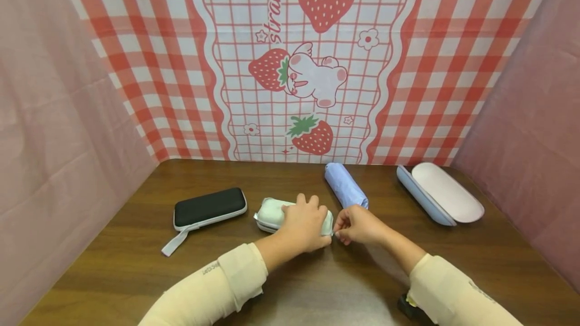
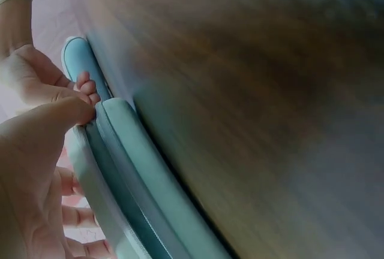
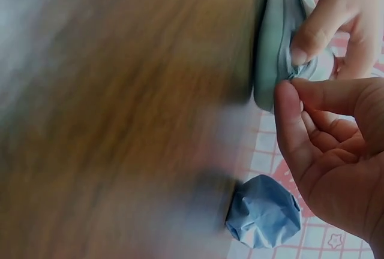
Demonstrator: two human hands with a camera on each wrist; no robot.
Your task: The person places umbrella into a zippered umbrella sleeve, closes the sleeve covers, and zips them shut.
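Note:
A mint-green zippered case [image 1: 273, 212] lies on the wooden table in front of me. My left hand [image 1: 302, 226] grips it from above, fingers over the top and thumb on the near side by its right end. With thumb and index finger my right hand [image 1: 361, 226] pinches the zipper pull [image 3: 292, 77] at that same end. In the left wrist view the zipper band [image 2: 129, 178] runs along the case's side, with a gap along it. The right hand's other fingers [image 3: 339, 133] curl in toward the palm.
A black case [image 1: 210, 208] with a grey wrist strap [image 1: 174, 243] lies to the left. Behind my right hand is a folded blue umbrella [image 1: 345, 185]. An open glasses case [image 1: 446, 192], blue outside and pale inside, sits at the far right. Checked cloth [image 1: 299, 64] hangs behind the table.

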